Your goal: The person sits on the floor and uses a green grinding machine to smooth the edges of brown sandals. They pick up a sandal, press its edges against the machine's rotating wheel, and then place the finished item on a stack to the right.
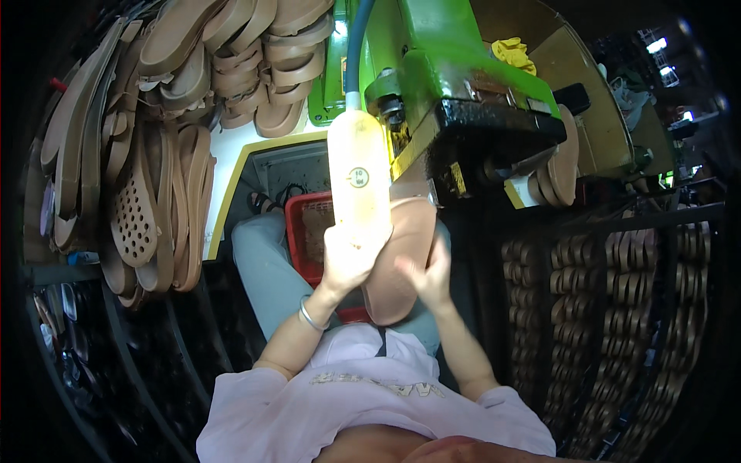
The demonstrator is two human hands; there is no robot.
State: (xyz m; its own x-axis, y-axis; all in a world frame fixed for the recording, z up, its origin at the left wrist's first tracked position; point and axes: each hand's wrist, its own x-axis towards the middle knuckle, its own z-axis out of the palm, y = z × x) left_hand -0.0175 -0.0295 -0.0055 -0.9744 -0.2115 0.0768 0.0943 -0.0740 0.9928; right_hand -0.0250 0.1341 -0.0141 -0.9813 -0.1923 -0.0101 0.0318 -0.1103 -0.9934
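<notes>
A brown sandal sole (pixel 401 266) is held upright above my lap, below the machine. My left hand (pixel 351 251) grips its left side; bright glare from the lamp washes out the fingers. At the right edge of the sole is my right hand (pixel 431 274), slightly blurred, its thumb stretched across the surface and its fingers spread apart from it. A glowing yellow-white lamp (pixel 359 166) on a blue flexible neck hangs right above my left hand and hides the top left part of the sole.
A green machine (pixel 471 69) with a black lower head stands ahead. Brown sandals (pixel 270 69) and perforated clogs (pixel 137 224) pile up at left on a yellow-edged white table (pixel 231 166). Between my knees is a red basket (pixel 301 270). Racks of footwear (pixel 579 309) fill the right; a cardboard box (pixel 594 100) stands behind.
</notes>
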